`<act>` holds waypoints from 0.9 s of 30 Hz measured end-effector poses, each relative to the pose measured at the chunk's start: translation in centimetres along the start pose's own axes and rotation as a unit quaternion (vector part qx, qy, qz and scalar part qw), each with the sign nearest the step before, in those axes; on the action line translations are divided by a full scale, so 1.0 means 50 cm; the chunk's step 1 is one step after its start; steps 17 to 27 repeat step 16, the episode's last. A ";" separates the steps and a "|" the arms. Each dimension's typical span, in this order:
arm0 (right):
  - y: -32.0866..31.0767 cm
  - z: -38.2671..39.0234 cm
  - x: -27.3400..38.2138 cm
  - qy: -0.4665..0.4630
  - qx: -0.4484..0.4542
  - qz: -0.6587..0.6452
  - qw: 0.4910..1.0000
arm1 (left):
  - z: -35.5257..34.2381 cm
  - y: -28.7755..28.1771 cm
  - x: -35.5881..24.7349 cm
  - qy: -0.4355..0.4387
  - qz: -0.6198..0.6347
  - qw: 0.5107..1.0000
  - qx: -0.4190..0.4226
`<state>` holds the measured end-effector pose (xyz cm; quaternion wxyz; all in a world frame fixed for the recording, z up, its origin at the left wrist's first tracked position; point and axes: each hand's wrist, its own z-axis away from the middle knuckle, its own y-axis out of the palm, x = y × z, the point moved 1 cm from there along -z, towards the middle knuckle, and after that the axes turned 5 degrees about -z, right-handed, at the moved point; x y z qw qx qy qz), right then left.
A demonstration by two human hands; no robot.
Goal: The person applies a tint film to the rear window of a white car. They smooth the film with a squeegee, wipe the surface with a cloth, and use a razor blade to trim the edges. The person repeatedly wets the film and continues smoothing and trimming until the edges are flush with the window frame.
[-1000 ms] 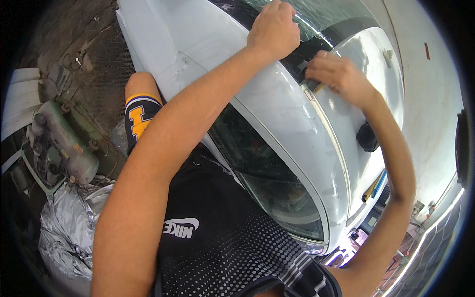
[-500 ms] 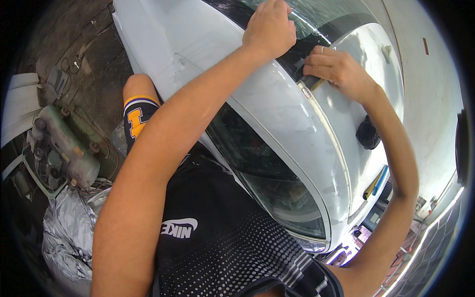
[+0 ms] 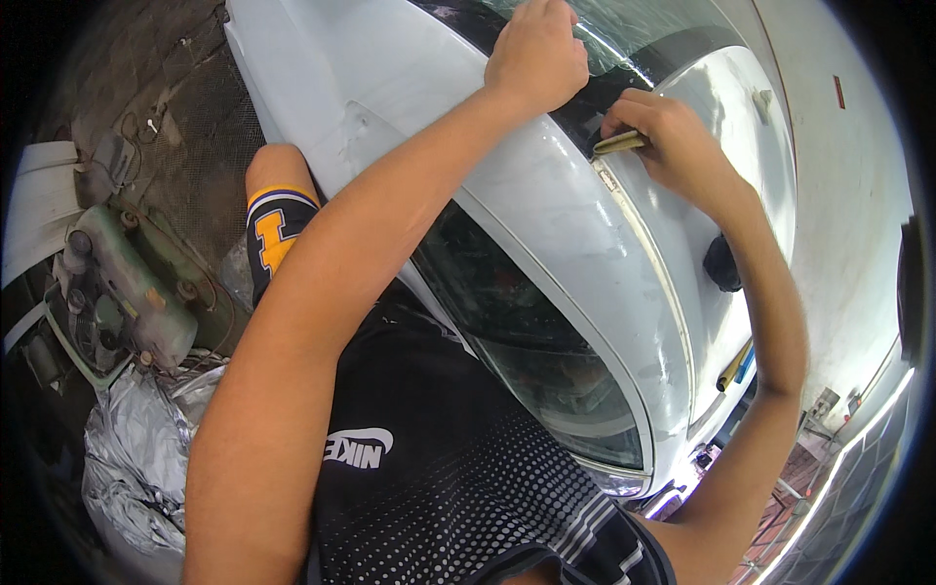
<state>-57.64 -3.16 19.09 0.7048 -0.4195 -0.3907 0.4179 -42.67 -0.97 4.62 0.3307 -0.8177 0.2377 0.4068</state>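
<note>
A pale grey car with dull, patchy bodywork lies under both my arms. My left hand (image 3: 538, 60) is curled closed by the dark edge of the car's windscreen (image 3: 643, 34); whatever its fingers hold is hidden. My right hand (image 3: 673, 141) pinches a folded yellowish piece of sandpaper (image 3: 621, 143) at the upper end of the roof channel (image 3: 639, 224). That light strip runs along the car's roof (image 3: 585, 205). The sandpaper's near edge faces me, close to the windscreen's dark border.
A dark bundle (image 3: 722, 263) sits on the roof beyond my right forearm, with a blue and yellow roll (image 3: 736, 369) nearby. Side windows (image 3: 517, 292) face my body. At left are a greenish machine with a tank (image 3: 146, 302) and crumpled silver sheeting (image 3: 136, 458).
My right hand has turned and shifted slightly, so more of the folded sandpaper shows. My right forearm has swung a little inward. The left hand has barely moved.
</note>
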 end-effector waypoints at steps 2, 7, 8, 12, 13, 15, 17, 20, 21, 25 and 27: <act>0.005 0.017 0.010 -0.013 -0.024 -0.010 1.000 | -0.001 -0.004 -0.002 -0.009 0.001 1.000 0.011; 0.027 0.061 0.030 0.004 -0.116 -0.040 0.992 | -0.001 -0.004 -0.002 -0.005 0.018 1.000 0.001; 0.032 0.070 0.030 0.022 -0.132 -0.057 0.989 | 0.001 -0.003 -0.001 -0.003 0.023 1.000 -0.003; 0.036 0.108 0.039 0.076 -0.251 0.015 0.965 | 0.000 -0.005 -0.004 -0.024 0.021 0.999 0.012; 0.025 0.121 0.031 0.102 -0.289 0.006 0.952 | -0.003 -0.005 -0.004 -0.028 0.016 0.999 0.016; 0.014 0.153 0.013 0.153 -0.338 -0.037 0.928 | -0.006 -0.001 0.000 -0.027 0.005 0.999 0.021; 0.023 0.172 0.000 0.178 -0.348 -0.072 0.918 | -0.005 0.003 0.003 -0.020 -0.002 1.000 0.023; 0.023 0.172 0.000 0.178 -0.348 -0.072 0.918 | -0.005 0.003 0.003 -0.020 -0.002 1.000 0.023; 0.023 0.172 0.000 0.178 -0.348 -0.072 0.918 | -0.005 0.003 0.003 -0.020 -0.002 1.000 0.023; 0.023 0.172 0.000 0.178 -0.348 -0.072 0.918 | -0.005 0.003 0.003 -0.020 -0.002 1.000 0.023; 0.023 0.172 0.000 0.178 -0.348 -0.072 0.918 | -0.005 0.003 0.003 -0.020 -0.002 1.000 0.023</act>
